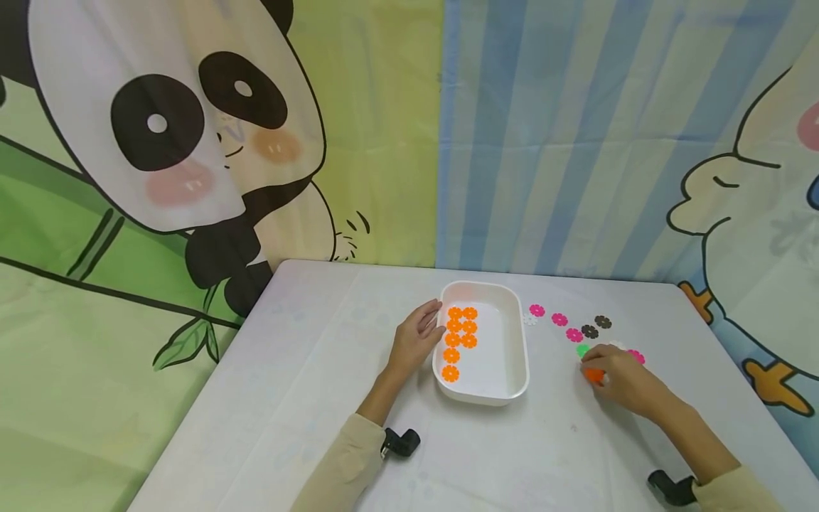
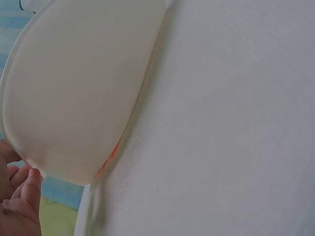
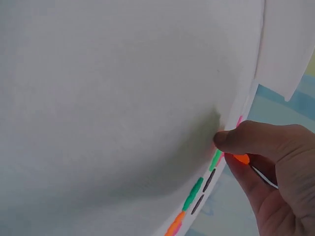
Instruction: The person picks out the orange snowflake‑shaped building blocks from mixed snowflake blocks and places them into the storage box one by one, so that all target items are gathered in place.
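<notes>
A white tray point(image 1: 495, 387) stands on the table with several orange flower-shaped pieces point(image 1: 453, 340) in two columns on its left side. My left hand point(image 1: 414, 341) is at the tray's left wall, its thumb over the rim and its fingers bent along the outside, as the left wrist view also shows. To the right of the tray, my right hand point(image 1: 617, 377) pinches an orange flower-shaped piece point(image 3: 242, 158) between thumb and fingers. A green piece point(image 1: 582, 350) lies just beyond its fingertips. Part of the pinched piece is hidden by the fingers.
Pink pieces point(image 1: 559, 319), dark brown pieces point(image 1: 590, 331) and a whitish piece point(image 1: 530, 321) lie loose between the tray and the table's right edge. A printed curtain point(image 1: 377, 142) hangs behind the white table point(image 1: 307, 370). Each wrist carries a small black camera point(image 1: 403, 442).
</notes>
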### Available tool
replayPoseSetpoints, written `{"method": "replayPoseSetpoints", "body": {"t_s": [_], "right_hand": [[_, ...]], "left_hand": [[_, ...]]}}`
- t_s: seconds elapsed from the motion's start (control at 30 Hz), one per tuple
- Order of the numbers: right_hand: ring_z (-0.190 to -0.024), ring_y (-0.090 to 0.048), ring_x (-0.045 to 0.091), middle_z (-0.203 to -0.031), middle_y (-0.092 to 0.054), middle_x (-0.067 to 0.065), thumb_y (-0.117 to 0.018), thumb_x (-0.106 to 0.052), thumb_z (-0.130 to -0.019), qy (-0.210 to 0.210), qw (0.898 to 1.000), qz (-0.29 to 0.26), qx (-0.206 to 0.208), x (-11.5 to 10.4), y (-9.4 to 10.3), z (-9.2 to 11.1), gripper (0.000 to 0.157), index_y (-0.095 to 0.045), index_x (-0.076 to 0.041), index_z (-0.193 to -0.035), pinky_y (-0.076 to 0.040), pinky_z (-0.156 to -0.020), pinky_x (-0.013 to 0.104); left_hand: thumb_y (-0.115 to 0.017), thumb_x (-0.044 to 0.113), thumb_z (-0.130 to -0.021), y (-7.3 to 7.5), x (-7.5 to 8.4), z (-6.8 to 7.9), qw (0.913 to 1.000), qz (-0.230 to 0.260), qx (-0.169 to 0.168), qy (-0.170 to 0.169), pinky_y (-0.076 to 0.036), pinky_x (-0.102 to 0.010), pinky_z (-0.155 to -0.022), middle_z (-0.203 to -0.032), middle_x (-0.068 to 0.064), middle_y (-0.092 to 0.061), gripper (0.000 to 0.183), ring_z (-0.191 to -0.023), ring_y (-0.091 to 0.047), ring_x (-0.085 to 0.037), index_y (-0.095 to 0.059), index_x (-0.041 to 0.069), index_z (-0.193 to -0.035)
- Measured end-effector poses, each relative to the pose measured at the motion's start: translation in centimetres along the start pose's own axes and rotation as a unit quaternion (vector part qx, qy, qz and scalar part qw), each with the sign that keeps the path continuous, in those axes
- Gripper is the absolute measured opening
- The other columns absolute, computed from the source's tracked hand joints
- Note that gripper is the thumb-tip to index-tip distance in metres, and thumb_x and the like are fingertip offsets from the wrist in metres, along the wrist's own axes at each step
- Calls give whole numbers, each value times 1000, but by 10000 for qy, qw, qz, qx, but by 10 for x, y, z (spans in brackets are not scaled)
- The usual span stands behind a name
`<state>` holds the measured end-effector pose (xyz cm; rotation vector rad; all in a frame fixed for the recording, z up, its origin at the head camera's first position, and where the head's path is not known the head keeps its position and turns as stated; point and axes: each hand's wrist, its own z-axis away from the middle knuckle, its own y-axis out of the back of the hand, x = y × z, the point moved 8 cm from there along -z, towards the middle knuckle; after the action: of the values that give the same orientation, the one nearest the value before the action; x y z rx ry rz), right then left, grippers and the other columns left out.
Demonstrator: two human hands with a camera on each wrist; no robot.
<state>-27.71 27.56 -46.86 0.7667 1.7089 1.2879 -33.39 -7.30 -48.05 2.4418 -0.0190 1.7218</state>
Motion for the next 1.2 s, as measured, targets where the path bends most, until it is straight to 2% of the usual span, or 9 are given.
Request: {"method": "replayPoseSetpoints", "body": {"t_s": [0.17,0.37,0.43,0.6,0.63,0.87,1.2], "right_hand": [[-92,-61,27,-98,-64,4,-84,0,-70,-145,9994,-137,-286,3,0,-2,26,-78,-7,-93,-60,-76,39],[-93,-64,32,-99,-71,8,-86,-9,-71,-674,9954,-146,-664,13,-2,-2,33,-76,-6,-103,-59,-79,47],[-91,-64,32,-99,-71,10,-87,-11,-70,-742,9953,-127,-607,15,0,-1,37,-75,-4,-105,-59,-78,48],[-90,-61,32,-99,-66,12,-89,-15,-68,-824,9963,-93,-217,15,9,1,40,-76,-4,-104,-60,-73,44],[-90,-60,31,-99,-64,12,-89,-16,-68,-854,9961,-97,-183,15,10,2,40,-76,-5,-104,-61,-72,43],[-81,-58,24,-91,-63,10,-87,-16,-71,-977,9938,-137,-505,17,5,0,42,-75,-5,-109,-60,-66,35],[-73,-54,15,-80,-61,-1,-87,-17,-71,-882,9951,-13,-450,20,3,1,43,-74,-2,-109,-59,-65,32]], "left_hand": [[-66,-1,-90,0,0,-1,10000,-8,3,-40,-46,-25,-100,-140,-8,-53,54,-128,-51,-18,-47,0,-141],[-65,-4,-91,-1,0,-2,9999,40,-23,-139,-45,-31,-102,-141,-14,-51,55,-130,-50,-25,-44,-4,-141],[-64,-5,-90,-2,3,-1,9999,56,-44,-131,-45,-35,-103,-141,-17,-50,55,-130,-49,-29,-43,-6,-141],[-64,-4,-91,-1,26,4,9998,116,-136,-103,-44,-43,-103,-140,-24,-49,52,-130,-47,-37,-43,-11,-138],[-64,-4,-91,-1,27,4,9998,114,-156,-80,-44,-44,-103,-140,-24,-49,52,-130,-47,-37,-43,-11,-138],[-64,-5,-90,-1,0,-2,9999,140,-61,-53,-45,-36,-103,-142,-16,-50,54,-131,-49,-27,-44,-6,-141],[-67,0,-90,1,1,-1,9998,194,-20,-74,-46,-26,-101,-140,-8,-54,53,-128,-51,-17,-49,1,-139]]}}
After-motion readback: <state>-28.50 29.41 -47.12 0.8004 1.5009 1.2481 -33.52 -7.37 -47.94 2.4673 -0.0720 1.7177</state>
